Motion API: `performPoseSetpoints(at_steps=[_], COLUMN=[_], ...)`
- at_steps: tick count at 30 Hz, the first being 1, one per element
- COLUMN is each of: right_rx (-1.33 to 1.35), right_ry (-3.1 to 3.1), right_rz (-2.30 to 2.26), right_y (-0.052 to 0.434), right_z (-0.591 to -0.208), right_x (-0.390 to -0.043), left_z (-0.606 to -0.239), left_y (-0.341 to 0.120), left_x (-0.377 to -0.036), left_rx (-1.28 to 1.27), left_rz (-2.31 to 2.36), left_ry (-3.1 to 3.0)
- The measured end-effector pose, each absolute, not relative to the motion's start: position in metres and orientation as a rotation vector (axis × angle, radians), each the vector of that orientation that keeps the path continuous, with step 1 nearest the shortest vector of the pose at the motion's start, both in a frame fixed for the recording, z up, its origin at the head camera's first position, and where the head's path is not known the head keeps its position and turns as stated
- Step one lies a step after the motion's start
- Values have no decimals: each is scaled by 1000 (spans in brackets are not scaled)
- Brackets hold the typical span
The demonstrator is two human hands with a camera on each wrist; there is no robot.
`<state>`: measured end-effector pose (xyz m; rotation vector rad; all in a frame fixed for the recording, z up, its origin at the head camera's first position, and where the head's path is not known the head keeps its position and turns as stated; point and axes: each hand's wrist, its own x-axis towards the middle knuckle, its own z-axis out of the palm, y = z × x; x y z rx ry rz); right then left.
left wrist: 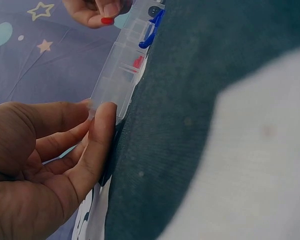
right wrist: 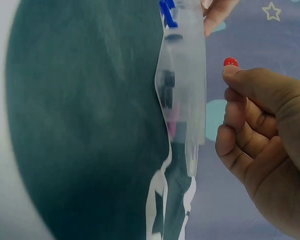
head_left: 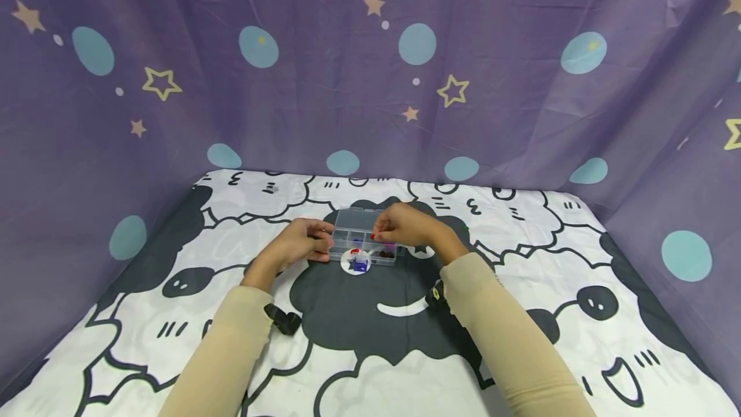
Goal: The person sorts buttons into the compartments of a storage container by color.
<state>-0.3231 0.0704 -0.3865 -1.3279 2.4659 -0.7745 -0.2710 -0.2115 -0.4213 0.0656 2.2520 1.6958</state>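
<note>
A clear plastic box with little compartments sits on a sheet with black and white cartoon sheep. It rests on a dark sheep shape, in the middle of the sheet. Its lid is open and stands up at the back.

The left hand is at the left end of the box. Its thumb and fingers press on that end and hold the box steady.

The right hand is over the right part of the box. Its fingers are curled, and they pinch a tiny red piece at the tips. The red piece is just above the box, not inside it.

Some small pieces lie in the compartments: blue ones, a red one and dark ones. A small white round dish sits just in front of the box, touching it, with blue and red bits on it.

Purple cloth with stars and blue dots hangs all around.
</note>
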Motion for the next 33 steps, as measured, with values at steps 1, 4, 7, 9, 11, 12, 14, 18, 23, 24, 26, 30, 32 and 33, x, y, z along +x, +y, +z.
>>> performPoseSetpoints(at_steps=[1,4,7,9,11,12,14,18,23,24,26,30,32,33], right_rx=[-1332,-1334,-1331,-1336,-1350,-1358,-1372,-1376,-1343,-1342,-1332,-1302,-1295,-1299], right_ry=[2468,2470,2471,2478,2481,2481,2479,2484,2500,2505,2516,2502,2487,2480], right_rz=[-773,-762,-735,-708,-693,-688,-683,-663,-656,-657,-663,-712,-744,-757], right_y=[68,62,55,50,46,44,40,36,38,39,43,52,59,62], right_z=[-387,-387,-387,-388,-387,-387,-387,-385,-385,-385,-385,-384,-382,-381], right_x=[-323,-322,-321,-320,-320,-319,-319,-317,-315,-315,-315,-315,-314,-313], left_z=[-421,-421,-420,-420,-420,-420,-420,-420,-421,-421,-421,-420,-419,-419], left_y=[-211,-211,-210,-210,-210,-210,-210,-210,-210,-210,-210,-210,-210,-211], left_x=[-271,-271,-271,-271,-271,-271,-271,-271,-271,-271,-271,-270,-269,-269], left_rx=[66,63,53,47,37,33,30,37,47,49,55,65,67,67], left_rz=[1694,1693,1692,1691,1689,1688,1686,1693,1695,1693,1691,1688,1687,1686], left_ry=[2255,2262,2260,2259,2259,2260,2261,2256,2251,2253,2255,2255,2253,2252])
